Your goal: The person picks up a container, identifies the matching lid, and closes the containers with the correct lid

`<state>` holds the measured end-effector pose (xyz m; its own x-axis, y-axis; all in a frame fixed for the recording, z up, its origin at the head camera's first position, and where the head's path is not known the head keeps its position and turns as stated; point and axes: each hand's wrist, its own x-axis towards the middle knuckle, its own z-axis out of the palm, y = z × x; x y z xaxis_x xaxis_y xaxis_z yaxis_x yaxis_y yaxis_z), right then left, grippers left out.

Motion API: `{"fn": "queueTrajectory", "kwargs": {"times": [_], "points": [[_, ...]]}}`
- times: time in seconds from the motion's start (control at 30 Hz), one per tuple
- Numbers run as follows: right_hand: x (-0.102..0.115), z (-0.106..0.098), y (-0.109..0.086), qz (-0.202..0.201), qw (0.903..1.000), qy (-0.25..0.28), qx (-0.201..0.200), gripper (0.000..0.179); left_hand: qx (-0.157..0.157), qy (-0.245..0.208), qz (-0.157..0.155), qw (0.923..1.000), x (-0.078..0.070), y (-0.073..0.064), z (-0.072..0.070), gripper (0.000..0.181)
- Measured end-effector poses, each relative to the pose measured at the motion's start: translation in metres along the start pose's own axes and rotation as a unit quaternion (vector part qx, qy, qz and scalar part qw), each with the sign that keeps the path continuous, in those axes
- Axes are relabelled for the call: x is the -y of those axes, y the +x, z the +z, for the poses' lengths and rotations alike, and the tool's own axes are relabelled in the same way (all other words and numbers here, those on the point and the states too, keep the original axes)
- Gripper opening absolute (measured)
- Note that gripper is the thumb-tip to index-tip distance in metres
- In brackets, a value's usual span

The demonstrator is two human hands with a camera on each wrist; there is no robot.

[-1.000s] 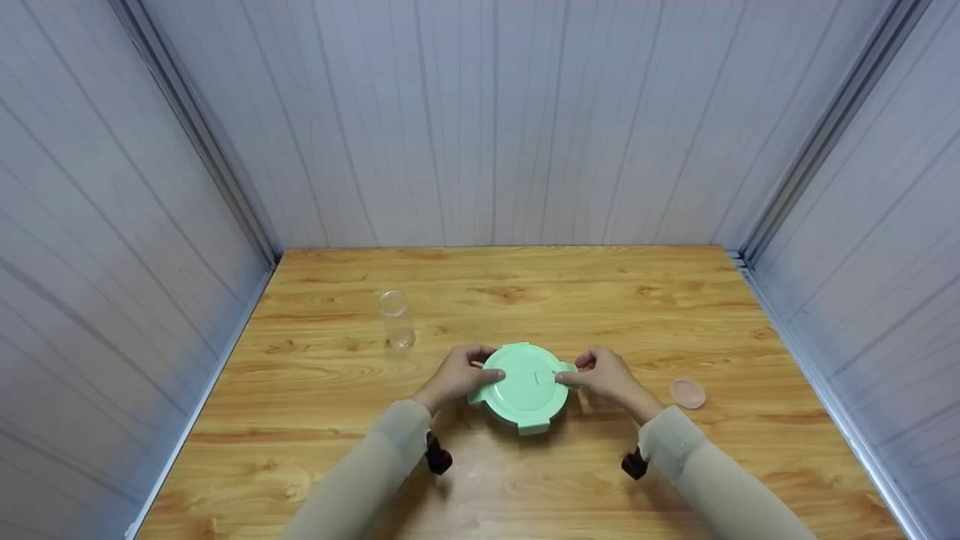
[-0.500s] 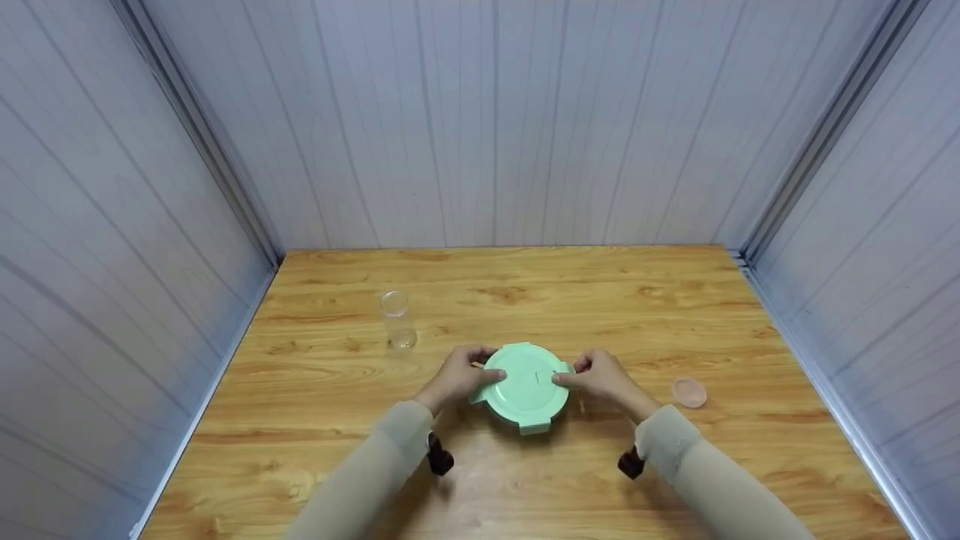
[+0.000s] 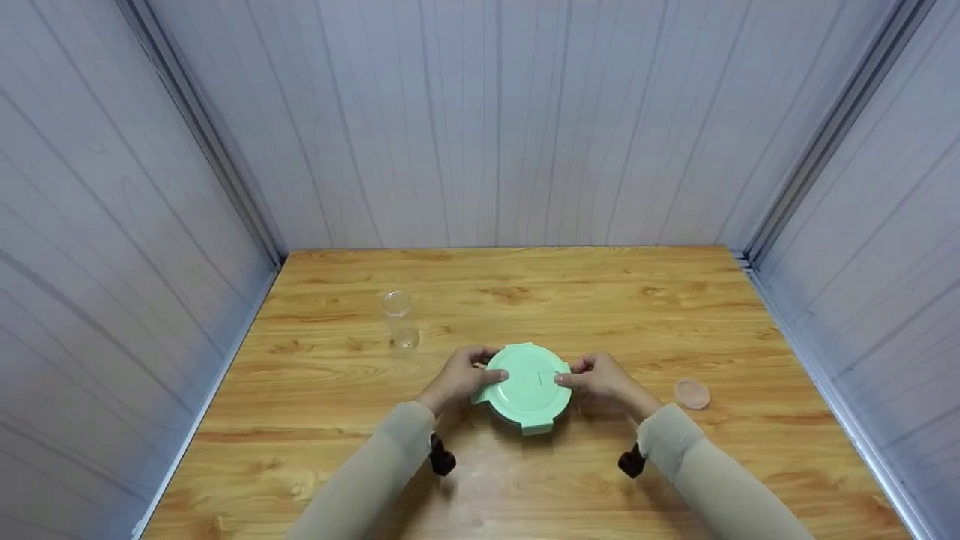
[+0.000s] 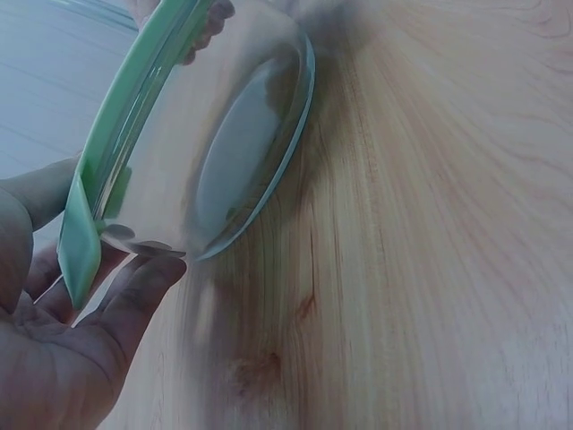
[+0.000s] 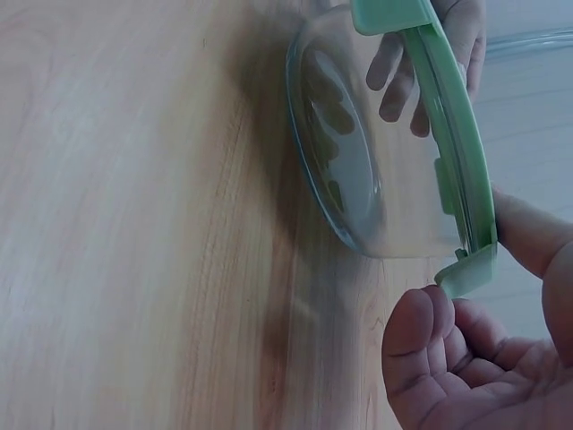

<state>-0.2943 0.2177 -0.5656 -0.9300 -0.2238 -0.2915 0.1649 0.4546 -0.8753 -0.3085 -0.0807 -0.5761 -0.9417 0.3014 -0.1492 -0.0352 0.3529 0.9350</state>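
A round glass food container (image 4: 246, 143) with a mint-green snap lid (image 3: 529, 390) stands on the wooden table. On its left side my left hand (image 3: 459, 379) grips it, thumb on the lid and fingertips against the glass wall. The left flap (image 4: 81, 242) juts outward between thumb and fingers. At the opposite side my right hand (image 3: 604, 381) has its thumb on the lid's edge, while its curled fingers touch the right flap (image 5: 470, 271) from outside. That flap slants out from the rim. The front flap (image 3: 537, 428) lies along the container's side.
A clear drinking glass (image 3: 402, 322) stands behind and left of the container. To the right of my right hand lies a small translucent disc (image 3: 691, 394). Pale panel walls (image 3: 495, 127) enclose the table (image 3: 510, 487) at the back and sides.
The right flap has swung down from sticking out sideways, with my right fingers moving slightly inward with it. My left hand keeps its hold on the container.
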Motion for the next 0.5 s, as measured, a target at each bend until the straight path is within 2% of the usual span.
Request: {"fn": "queueTrajectory", "kwargs": {"times": [0.23, 0.5], "points": [[-0.0015, -0.0001, 0.0028, 0.01, 0.9989, 0.044, 0.01, 0.022, -0.006, -0.005, 0.002, 1.0, 0.0012, 0.0004, -0.0001, 0.04], [-0.0017, -0.0028, 0.0044, 0.001, 0.9993, 0.029, 0.022, 0.02, -0.006, -0.007, -0.008, 0.9999, 0.0004, -0.0004, 0.0013, 0.04]]}}
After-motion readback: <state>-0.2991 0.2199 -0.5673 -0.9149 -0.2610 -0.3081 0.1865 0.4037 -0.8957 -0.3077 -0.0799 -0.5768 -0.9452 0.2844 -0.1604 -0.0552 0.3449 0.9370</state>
